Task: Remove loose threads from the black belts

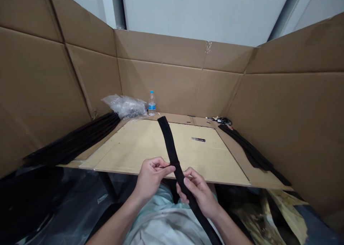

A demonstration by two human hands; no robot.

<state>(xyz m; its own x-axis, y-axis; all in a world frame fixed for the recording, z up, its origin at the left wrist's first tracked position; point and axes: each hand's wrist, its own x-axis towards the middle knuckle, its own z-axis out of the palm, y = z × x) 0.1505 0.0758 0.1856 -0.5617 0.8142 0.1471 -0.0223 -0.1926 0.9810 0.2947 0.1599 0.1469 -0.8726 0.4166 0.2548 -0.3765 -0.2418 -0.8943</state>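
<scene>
As we look down at the pale cardboard board (129, 148), a long black fabric strap (168, 142) crosses its near edge, its upper end reaching over the board toward the far edge. Our left hand (153, 177) is nearly closed, thumb and fingers pinching a thin dark strand (164, 167) at the strap; what the strand is, we cannot tell. Our right hand (197, 193) is half curled, gripping the strap lower down, just off the board's near edge. On the board lies a folding knife (198, 139). Beyond its far edge stand a water bottle (152, 104) and a crumpled clear plastic bag (125, 106), with a small dark tangle (219, 120) by the far right corner. Stacked black strips (72, 139) run along the board's left side, more black strips (247, 148) along its right, and cardboard walls (161, 51) surround it.
</scene>
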